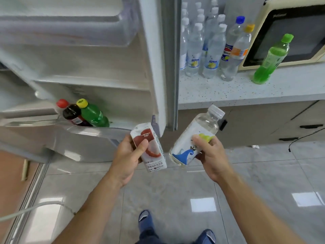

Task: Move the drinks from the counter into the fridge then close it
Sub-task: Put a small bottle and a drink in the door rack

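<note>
Left hand [126,161] grips white-and-red drink carton [151,147], right hand [211,155] wraps clear white-capped water bottle [195,138]; both near open fridge's door shelf [98,132], probably to load together.

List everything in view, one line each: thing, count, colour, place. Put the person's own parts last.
fridge door: one, white, open at left
dark bottle: one, red cap, lower door shelf
green bottle: one, yellow cap, beside the dark bottle
counter: one, speckled white, at right
clear bottles: many, white caps, back of counter
blue-capped bottle: one, clear, on counter
orange-capped bottle: one, clear, on counter
green drink: one, green cap, before microwave
microwave: one, cream, on counter
carton: one, white and red, gripped by left hand
water bottle: one, clear, gripped by right hand
</note>
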`<move>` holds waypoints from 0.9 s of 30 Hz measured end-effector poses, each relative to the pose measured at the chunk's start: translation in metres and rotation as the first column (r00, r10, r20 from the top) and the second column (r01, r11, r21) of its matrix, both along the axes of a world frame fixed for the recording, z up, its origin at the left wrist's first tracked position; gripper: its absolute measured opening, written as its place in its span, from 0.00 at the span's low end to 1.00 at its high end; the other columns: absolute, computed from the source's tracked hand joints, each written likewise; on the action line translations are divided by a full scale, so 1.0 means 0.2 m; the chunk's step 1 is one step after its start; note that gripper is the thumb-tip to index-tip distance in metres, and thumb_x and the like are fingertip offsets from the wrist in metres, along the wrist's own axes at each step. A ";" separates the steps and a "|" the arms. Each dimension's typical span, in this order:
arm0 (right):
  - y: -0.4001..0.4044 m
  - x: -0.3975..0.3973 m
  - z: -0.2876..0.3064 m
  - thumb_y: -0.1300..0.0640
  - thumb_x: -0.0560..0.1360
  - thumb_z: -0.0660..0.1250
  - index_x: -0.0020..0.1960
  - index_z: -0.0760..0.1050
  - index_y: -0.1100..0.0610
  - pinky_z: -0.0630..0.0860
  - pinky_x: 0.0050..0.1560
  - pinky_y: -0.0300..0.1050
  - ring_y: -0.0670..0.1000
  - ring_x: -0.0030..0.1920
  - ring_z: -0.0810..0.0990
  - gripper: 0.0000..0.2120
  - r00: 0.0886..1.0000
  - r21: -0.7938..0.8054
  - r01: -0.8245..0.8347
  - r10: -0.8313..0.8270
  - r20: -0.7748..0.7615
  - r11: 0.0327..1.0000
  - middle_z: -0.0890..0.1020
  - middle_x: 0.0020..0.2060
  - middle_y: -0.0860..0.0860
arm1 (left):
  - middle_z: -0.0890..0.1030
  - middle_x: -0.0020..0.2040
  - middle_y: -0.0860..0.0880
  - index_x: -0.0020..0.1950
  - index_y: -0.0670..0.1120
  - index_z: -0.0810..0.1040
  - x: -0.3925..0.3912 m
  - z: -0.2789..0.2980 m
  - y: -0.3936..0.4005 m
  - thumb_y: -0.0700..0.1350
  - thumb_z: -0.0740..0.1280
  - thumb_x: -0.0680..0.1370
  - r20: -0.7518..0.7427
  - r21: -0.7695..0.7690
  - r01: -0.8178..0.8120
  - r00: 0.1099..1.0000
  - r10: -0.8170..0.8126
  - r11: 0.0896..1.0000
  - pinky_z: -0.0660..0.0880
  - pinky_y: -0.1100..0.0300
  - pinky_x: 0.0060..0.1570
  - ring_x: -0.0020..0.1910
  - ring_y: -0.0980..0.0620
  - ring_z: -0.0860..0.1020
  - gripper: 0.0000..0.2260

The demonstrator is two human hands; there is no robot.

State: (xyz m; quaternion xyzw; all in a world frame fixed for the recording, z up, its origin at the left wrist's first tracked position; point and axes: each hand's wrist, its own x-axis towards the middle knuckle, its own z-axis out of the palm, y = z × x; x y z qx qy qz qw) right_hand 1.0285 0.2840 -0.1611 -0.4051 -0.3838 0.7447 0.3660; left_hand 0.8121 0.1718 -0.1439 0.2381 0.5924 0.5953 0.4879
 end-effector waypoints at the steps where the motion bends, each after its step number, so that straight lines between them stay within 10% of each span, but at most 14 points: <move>1: -0.04 -0.10 0.04 0.52 0.66 0.77 0.54 0.78 0.55 0.79 0.37 0.46 0.52 0.41 0.84 0.19 1.000 0.029 -0.012 0.011 0.004 1.000 0.85 0.42 0.52 | 0.84 0.55 0.41 0.65 0.43 0.75 -0.10 0.02 -0.04 0.47 0.71 0.73 -0.002 0.019 0.000 1.000 0.000 1.000 0.82 0.51 0.47 0.55 0.41 0.83 0.22; 14: -0.26 -0.91 0.37 0.52 0.63 0.79 0.62 0.68 0.40 0.77 0.63 0.52 0.51 0.60 0.79 0.33 0.968 0.646 0.060 -0.203 0.150 0.761 0.78 0.59 0.50 | 0.82 0.48 0.63 0.52 0.61 0.72 -0.87 0.32 0.05 0.41 0.75 0.71 -0.578 0.247 0.082 0.812 0.079 0.966 0.76 0.67 0.50 0.50 0.61 0.81 0.19; 20: -0.17 -1.00 0.31 0.63 0.66 0.80 0.64 0.67 0.41 0.75 0.66 0.54 0.45 0.61 0.76 0.35 0.924 0.668 -0.111 -0.171 0.342 0.736 0.76 0.58 0.40 | 0.80 0.48 0.56 0.52 0.55 0.72 -0.93 0.23 0.19 0.38 0.75 0.73 -0.708 0.118 0.247 0.700 -0.093 0.962 0.78 0.62 0.50 0.48 0.56 0.80 0.17; 27: -0.09 -1.01 0.18 0.60 0.68 0.79 0.61 0.64 0.40 0.71 0.53 0.28 0.34 0.55 0.76 0.33 0.817 0.550 -0.291 -0.096 0.568 0.783 0.76 0.52 0.34 | 0.81 0.47 0.54 0.53 0.52 0.76 -0.98 0.11 0.25 0.37 0.74 0.72 -0.774 -0.100 0.302 0.575 -0.265 0.948 0.75 0.59 0.48 0.48 0.51 0.81 0.15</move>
